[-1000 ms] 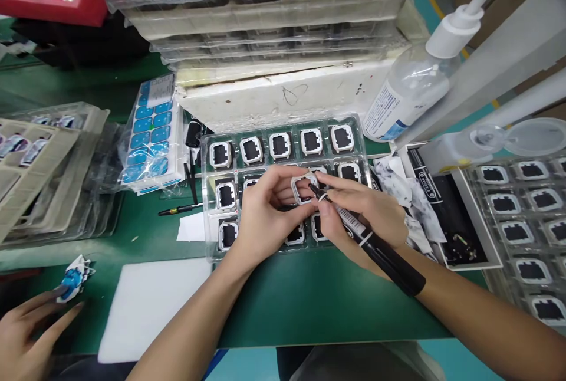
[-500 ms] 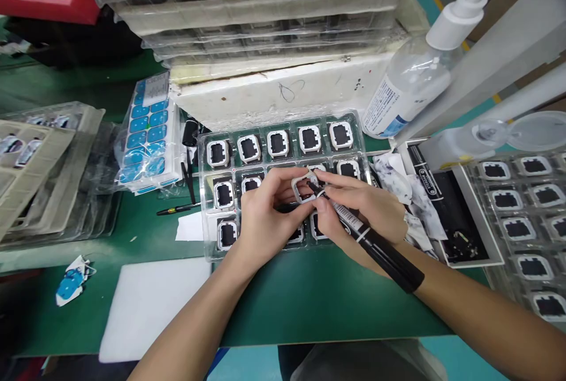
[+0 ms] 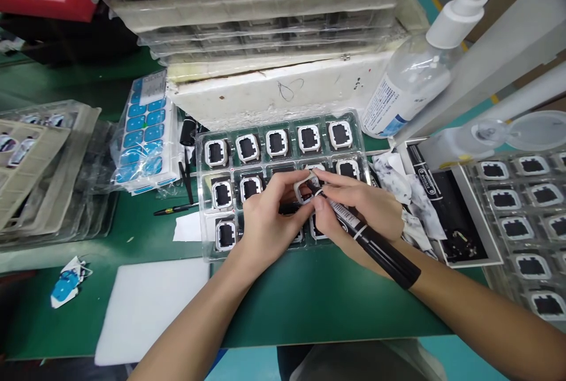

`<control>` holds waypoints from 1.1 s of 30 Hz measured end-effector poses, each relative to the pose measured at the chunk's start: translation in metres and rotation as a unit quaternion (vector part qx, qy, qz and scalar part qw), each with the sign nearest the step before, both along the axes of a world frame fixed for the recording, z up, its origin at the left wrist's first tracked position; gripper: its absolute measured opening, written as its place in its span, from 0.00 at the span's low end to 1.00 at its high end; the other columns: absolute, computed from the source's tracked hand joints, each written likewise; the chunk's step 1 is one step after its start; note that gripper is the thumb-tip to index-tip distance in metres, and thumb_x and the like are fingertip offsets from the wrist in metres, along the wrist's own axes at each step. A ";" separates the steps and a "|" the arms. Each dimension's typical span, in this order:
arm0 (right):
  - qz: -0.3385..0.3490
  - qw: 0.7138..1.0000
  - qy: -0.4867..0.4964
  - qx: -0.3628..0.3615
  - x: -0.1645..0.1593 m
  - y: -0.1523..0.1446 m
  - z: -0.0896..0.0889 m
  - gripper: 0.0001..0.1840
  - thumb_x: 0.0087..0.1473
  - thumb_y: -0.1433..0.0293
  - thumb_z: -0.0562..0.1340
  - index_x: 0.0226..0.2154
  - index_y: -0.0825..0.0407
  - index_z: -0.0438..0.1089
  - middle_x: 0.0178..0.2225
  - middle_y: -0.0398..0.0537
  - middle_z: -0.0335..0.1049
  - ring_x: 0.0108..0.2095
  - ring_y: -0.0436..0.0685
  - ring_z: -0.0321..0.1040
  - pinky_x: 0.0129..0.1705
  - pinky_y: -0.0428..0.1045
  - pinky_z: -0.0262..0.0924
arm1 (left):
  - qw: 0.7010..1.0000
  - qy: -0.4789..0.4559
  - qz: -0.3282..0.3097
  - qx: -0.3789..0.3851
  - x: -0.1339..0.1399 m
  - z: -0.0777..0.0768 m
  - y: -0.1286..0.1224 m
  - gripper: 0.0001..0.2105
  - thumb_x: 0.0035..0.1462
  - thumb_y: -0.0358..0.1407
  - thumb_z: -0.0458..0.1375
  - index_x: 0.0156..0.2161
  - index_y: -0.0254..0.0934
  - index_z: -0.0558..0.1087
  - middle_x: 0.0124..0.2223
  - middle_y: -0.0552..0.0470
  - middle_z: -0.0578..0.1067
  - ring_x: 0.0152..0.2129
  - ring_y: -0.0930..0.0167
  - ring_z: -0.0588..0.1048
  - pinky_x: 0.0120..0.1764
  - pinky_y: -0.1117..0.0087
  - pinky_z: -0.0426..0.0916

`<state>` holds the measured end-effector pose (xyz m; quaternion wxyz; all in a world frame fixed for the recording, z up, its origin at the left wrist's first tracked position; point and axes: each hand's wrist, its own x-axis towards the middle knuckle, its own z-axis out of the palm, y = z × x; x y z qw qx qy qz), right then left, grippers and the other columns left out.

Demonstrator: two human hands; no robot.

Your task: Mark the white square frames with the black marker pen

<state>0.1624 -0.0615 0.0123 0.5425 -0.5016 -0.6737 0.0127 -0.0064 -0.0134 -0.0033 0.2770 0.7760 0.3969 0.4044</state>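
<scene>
Head view | above the clear plastic compartment tray (image 3: 204, 192): pale, thin-walled, rounded-square frame (image 3: 297, 192), hollow, tilted, pinched in my left hand (image 3: 272, 219) | close beside it, my right hand (image 3: 360, 207) grips the thick black white-banded cylindrical marker (image 3: 382, 256), tip at the frame

White rounded frame (image 3: 299, 184), held tilted, black marker (image 3: 367, 239), slanted, tip at frame's edge
</scene>
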 end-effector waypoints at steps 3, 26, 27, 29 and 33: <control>-0.003 1.000 0.001 -0.006 0.000 0.000 0.002 0.11 0.59 0.79 0.70 0.40 0.47 0.75 0.37 0.43 0.85 0.42 0.60 0.86 0.39 0.46 0.83 | 1.000 -0.009 0.000 -0.002 0.000 0.000 0.000 0.16 0.61 0.33 0.69 0.53 0.41 0.76 0.39 0.56 0.85 0.30 0.75 0.84 0.35 0.78 0.80; 0.006 1.000 0.002 -0.018 0.000 0.000 0.002 0.12 0.61 0.79 0.69 0.41 0.46 0.75 0.37 0.43 0.85 0.45 0.60 0.85 0.42 0.46 0.83 | 0.999 0.019 0.012 0.050 0.002 0.000 -0.003 0.14 0.62 0.31 0.66 0.53 0.42 0.76 0.37 0.57 0.85 0.28 0.76 0.83 0.30 0.78 0.76; 0.005 1.000 0.001 -0.017 0.000 0.001 0.002 0.12 0.61 0.79 0.68 0.40 0.45 0.75 0.37 0.42 0.85 0.45 0.60 0.85 0.42 0.46 0.83 | 0.998 0.020 0.012 0.051 0.002 0.000 -0.002 0.14 0.62 0.31 0.66 0.53 0.42 0.76 0.37 0.57 0.85 0.28 0.76 0.82 0.30 0.78 0.76; 0.003 1.000 -0.002 -0.010 0.001 0.001 0.003 0.12 0.61 0.79 0.69 0.40 0.45 0.75 0.36 0.41 0.85 0.44 0.60 0.85 0.41 0.46 0.83 | 0.998 0.025 0.012 0.058 0.002 0.000 -0.002 0.14 0.62 0.31 0.66 0.53 0.42 0.76 0.37 0.57 0.85 0.27 0.76 0.82 0.29 0.78 0.75; 0.003 1.000 -0.003 -0.027 0.003 0.000 0.003 0.10 0.61 0.78 0.68 0.39 0.47 0.75 0.38 0.42 0.85 0.43 0.58 0.86 0.44 0.45 0.83 | 0.998 0.018 0.006 0.068 0.002 0.000 -0.002 0.15 0.62 0.29 0.67 0.53 0.41 0.76 0.37 0.58 0.85 0.27 0.77 0.82 0.30 0.80 0.75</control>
